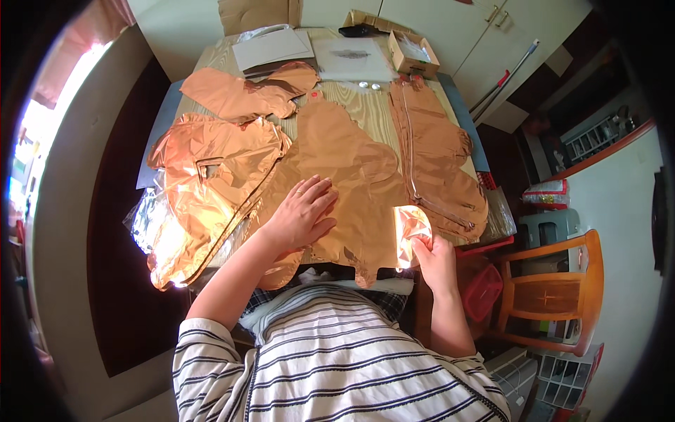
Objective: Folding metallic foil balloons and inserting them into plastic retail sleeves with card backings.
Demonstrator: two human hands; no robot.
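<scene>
While the left hand (301, 214) lies flat with fingers spread on the copper foil balloon (344, 169) near the front edge of the tabletop (365, 105) | right hand (434, 259) grip pinches the balloon's folded shiny corner (410, 228) at the front right edge | more foil balloons (211, 176) lie along the left side | small cardboard box (415, 53) at the far right corner.

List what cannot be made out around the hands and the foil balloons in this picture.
- Head view: the folded corner that the right hand pinches is washed out by glare.
- The part of the flat rose-gold balloon under the left hand is covered by the palm.
- The small round things on the table are too small to tell.
- The balloon's near edge is hidden by the person's body.
</scene>
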